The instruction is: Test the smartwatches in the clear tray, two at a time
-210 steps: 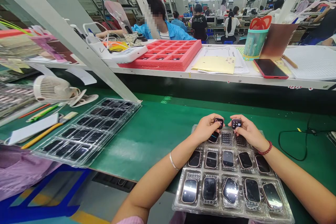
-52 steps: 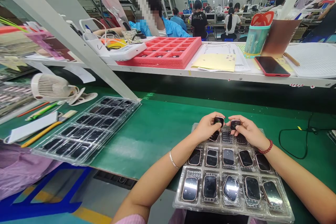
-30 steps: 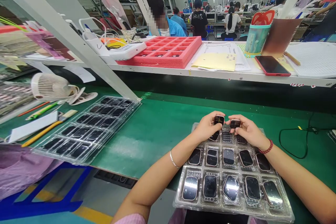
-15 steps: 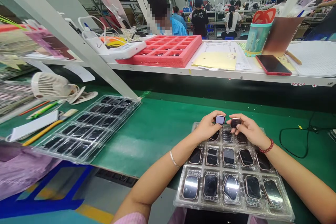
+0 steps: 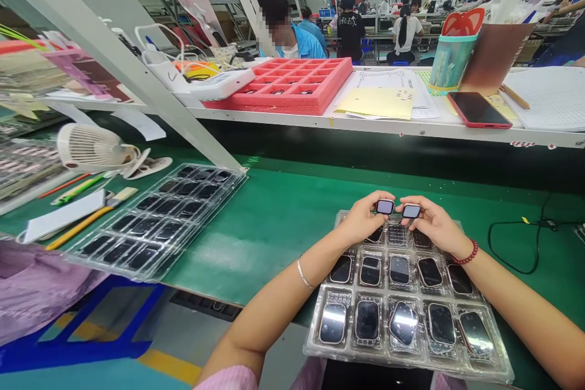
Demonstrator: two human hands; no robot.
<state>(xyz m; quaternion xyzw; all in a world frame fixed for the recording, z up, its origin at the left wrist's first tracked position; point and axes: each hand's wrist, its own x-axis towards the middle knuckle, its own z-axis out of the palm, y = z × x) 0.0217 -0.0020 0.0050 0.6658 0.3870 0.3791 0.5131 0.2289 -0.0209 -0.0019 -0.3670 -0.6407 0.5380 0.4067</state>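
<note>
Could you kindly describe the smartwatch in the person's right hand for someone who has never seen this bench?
On the green bench mat, find the clear plastic tray of dark-screened smartwatches in front of the person. Above its far end, the right hand pinches one smartwatch. Unlike those in the tray, it is held up, just right of its twin in the left hand.

The held smartwatches (image 5: pixel 385 206) are dark (rims faintly pink); the bench mat (image 5: pixel 274 225) is green, the gridded foam tray (image 5: pixel 283 67) red.
</note>
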